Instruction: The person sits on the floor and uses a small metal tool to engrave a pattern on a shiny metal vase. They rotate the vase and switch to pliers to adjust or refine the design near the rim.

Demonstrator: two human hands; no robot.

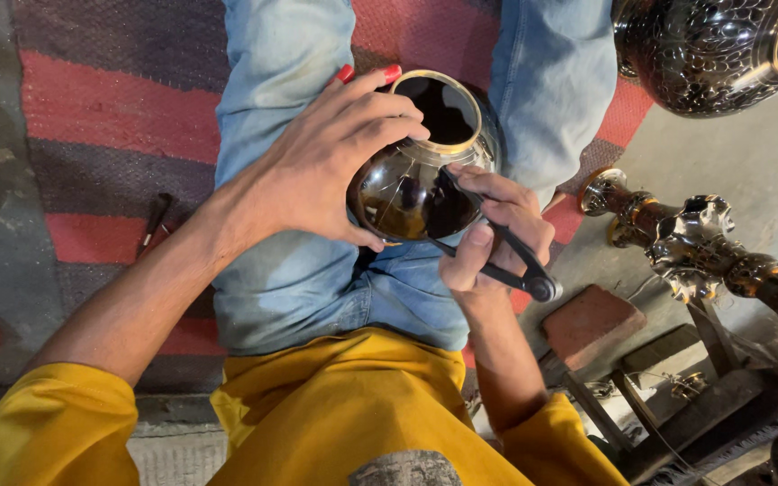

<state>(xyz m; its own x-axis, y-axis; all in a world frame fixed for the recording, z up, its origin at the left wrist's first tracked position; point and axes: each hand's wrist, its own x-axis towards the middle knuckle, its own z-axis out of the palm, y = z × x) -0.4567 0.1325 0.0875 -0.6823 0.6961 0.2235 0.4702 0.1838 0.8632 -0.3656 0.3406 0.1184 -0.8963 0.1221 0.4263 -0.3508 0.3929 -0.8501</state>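
Polished dark metal pot (416,171) with a gold rim lies tilted on the person's denim lap (308,279), the left hand (326,162) cupped over its shoulder to steady it while the right hand (497,234) pinches black dividers (497,252) against its belly, beside an ornate engraved stand (695,243)

Shiny dark metal pot (416,175) with brass rim, tilted mouth-up at frame centre; black divider tool (506,256) touching its side.

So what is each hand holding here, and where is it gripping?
The left hand grips the shiny dark metal pot around its rounded body. The right hand holds a black compass-like tool by its legs.
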